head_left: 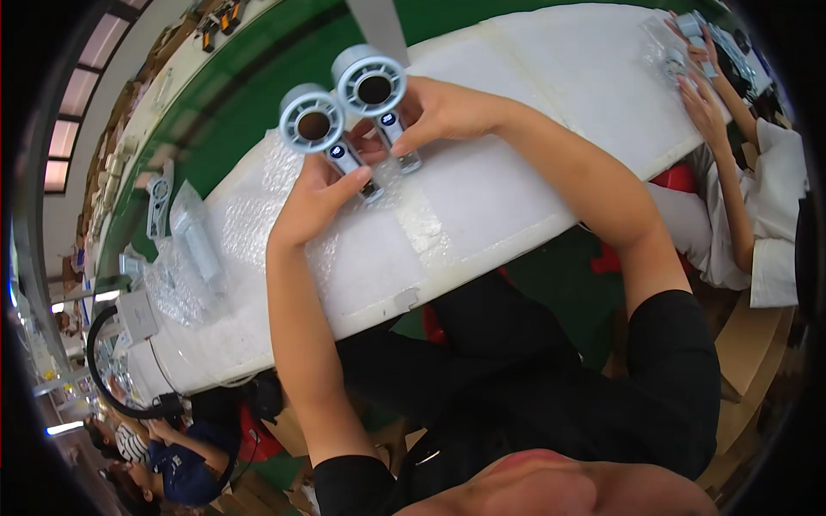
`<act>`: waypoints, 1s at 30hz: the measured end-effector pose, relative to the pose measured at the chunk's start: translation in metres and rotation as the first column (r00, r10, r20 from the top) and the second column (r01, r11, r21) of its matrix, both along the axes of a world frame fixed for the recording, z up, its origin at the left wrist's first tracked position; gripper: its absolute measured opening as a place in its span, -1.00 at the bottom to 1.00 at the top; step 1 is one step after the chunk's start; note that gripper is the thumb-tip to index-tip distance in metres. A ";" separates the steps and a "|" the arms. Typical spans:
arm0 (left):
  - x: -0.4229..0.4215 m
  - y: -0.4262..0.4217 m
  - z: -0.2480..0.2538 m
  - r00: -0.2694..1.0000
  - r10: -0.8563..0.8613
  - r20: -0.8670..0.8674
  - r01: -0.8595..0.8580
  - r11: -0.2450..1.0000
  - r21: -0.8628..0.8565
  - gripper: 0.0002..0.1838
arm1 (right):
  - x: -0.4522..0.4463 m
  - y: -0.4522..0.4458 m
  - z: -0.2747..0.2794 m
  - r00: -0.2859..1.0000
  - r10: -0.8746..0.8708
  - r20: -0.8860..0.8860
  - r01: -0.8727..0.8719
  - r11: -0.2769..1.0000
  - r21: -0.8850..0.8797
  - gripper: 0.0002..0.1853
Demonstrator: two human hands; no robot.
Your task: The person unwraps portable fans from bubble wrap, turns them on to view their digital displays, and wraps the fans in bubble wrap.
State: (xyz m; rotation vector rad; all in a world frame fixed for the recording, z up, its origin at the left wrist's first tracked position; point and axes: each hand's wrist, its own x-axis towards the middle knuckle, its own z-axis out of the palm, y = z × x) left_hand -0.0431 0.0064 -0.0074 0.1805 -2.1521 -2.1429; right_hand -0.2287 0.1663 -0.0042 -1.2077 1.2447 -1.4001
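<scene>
Two light blue handheld devices with round, fan-like heads are held side by side over the white table (482, 206). My left hand (314, 198) is closed round the handle of the left device (311, 120), its thumb along the handle. My right hand (434, 112) grips the right device (372, 82) by its handle, thumb on the front. Both round heads point up and away from me, close together, each with a dark centre. Bubble wrap (249, 211) lies on the table beside and beneath my left hand.
At the left are a wrapped item (198, 241), another blue device (158, 202) and a grey box (136, 316) with a black hose. A co-worker's hands (705, 107) handle blue parts at the right. More people sit at the lower left.
</scene>
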 end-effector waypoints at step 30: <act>0.003 -0.007 0.004 0.999 -0.021 -0.031 0.023 0.999 0.035 -0.44 | 0.008 0.001 0.005 0.991 -0.010 -0.131 0.025 0.994 0.109 -0.32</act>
